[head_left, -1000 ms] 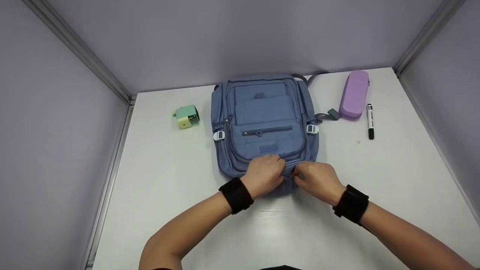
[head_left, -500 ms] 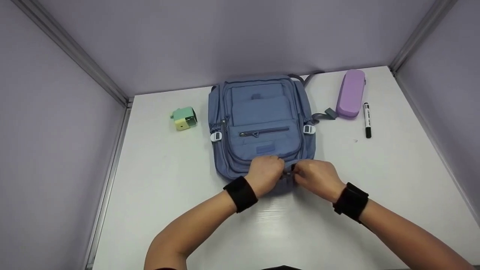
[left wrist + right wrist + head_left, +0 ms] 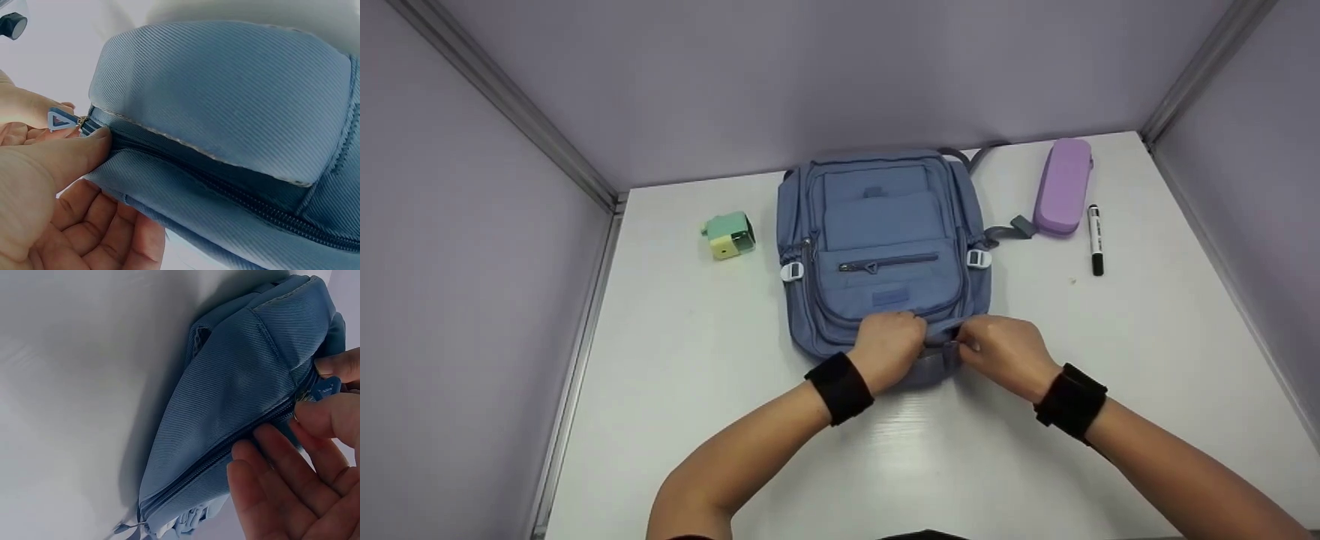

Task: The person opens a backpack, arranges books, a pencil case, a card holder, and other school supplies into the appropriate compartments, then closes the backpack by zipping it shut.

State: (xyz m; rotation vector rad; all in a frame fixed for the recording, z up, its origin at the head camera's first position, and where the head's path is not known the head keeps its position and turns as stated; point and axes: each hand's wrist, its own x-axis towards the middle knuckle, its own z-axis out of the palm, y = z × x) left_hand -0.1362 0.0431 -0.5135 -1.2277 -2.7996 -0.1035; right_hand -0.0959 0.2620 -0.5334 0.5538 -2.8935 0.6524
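A blue backpack (image 3: 885, 225) lies front side up, its bottom toward me. My left hand (image 3: 889, 351) pinches the fabric beside the zipper at the bag's near end, thumb on top and fingers curled beneath in the left wrist view. Just to its right, my right hand (image 3: 1003, 352) pinches the zipper's slider between thumb and forefinger. The slider's triangular blue zipper pull (image 3: 62, 119) sticks out by the right fingers. In the right wrist view the closed teeth of the zipper (image 3: 208, 458) run away from the hand toward a second zipper pull (image 3: 126, 527).
A green and yellow pencil sharpener (image 3: 729, 235) stands left of the bag. On the right lie a purple pencil case (image 3: 1063, 186) and a white marker with black cap (image 3: 1096, 240). A loose strap (image 3: 1012, 229) reaches toward the case. Walls border the white table (image 3: 690, 360).
My right hand has shifted slightly to the right along the zipper, widening the gap between the hands. The left hand stays at the same spot on the bag. The head view has shifted a little.
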